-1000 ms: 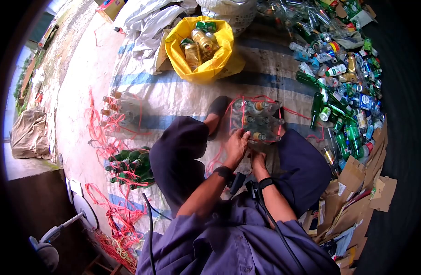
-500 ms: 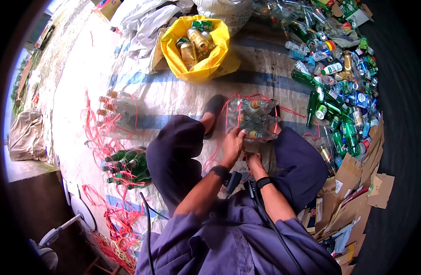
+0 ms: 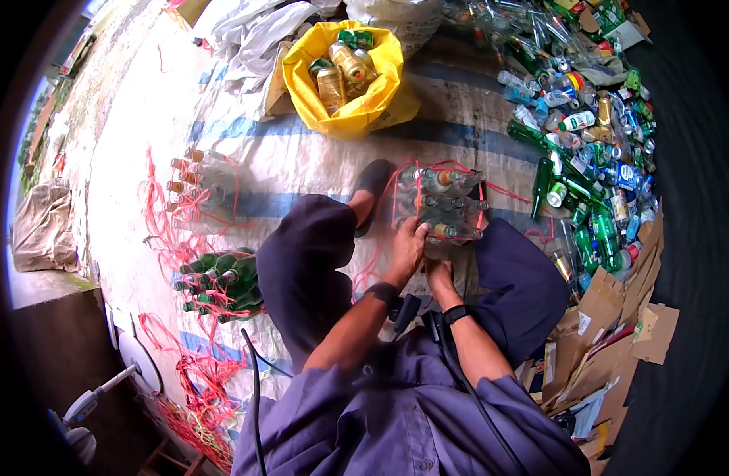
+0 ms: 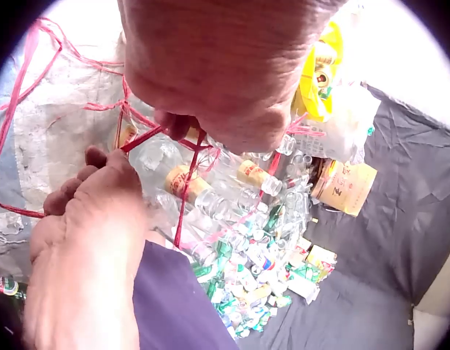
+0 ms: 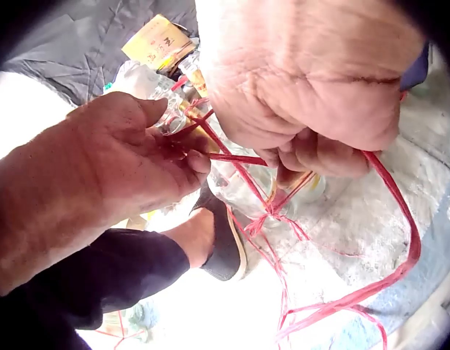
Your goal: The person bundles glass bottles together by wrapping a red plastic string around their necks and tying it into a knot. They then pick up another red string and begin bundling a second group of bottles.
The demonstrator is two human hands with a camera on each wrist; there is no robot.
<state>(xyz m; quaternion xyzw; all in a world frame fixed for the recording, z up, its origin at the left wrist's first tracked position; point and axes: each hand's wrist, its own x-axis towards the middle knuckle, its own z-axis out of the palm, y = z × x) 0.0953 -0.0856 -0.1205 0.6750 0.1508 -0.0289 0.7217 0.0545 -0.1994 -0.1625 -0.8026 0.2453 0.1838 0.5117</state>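
A bundle of clear glass bottles (image 3: 452,204) lies between the person's legs, tied round with pink plastic string (image 3: 417,190). At its near edge the left hand (image 3: 408,244) pinches a strand of this string against the bottles. Lower and to the right, the right hand (image 3: 440,275) has its fingers curled round the string. A short strand (image 5: 236,158) runs taut between both hands in the right wrist view, and a long loose tail (image 5: 411,248) hangs from the right hand. Bottle necks with tan labels (image 4: 183,182) show beneath the left hand.
To the left lie a tied bundle of clear bottles (image 3: 209,190), a bundle of green bottles (image 3: 229,285) and loose pink string (image 3: 209,377). A yellow bag (image 3: 301,59) of cans stands ahead. Mixed bottles and cans (image 3: 594,151) and cardboard (image 3: 594,341) are piled at right.
The right hand has drawn slightly down and away from the bottles. The left hand stays at the bundle's near edge. The head view has shifted a little.
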